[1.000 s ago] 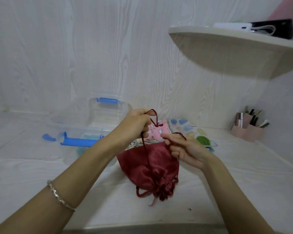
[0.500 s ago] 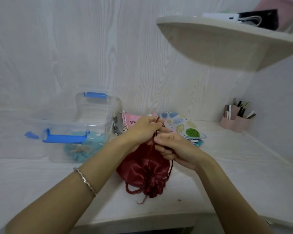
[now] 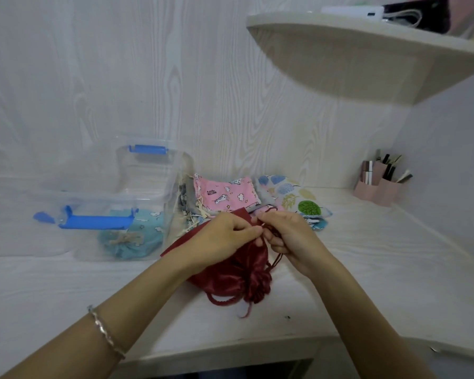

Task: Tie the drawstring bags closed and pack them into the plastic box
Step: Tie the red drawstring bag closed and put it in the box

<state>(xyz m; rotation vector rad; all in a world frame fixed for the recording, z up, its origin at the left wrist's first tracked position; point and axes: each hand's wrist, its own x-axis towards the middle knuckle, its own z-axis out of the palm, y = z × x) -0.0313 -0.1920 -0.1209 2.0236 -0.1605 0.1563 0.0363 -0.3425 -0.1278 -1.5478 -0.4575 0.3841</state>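
A dark red satin drawstring bag (image 3: pixel 230 277) lies on the white desk, its gathered mouth toward me. My left hand (image 3: pixel 225 236) and my right hand (image 3: pixel 290 236) meet just above it, and both pinch its thin red cord. Behind them lie a pink unicorn-print bag (image 3: pixel 225 195) and a leaf-print bag (image 3: pixel 293 198). The clear plastic box (image 3: pixel 148 170) with blue latches stands open to the left, and a light blue bag (image 3: pixel 137 236) lies inside it.
A pink pen holder (image 3: pixel 378 184) with pens stands at the back right corner. A rounded shelf (image 3: pixel 367 50) juts out overhead on the right. The desk's front edge (image 3: pixel 230 354) runs just below my forearms.
My left hand has come down from its raised pull, and both hands now meet close together over the red bag. The view has shifted slightly.
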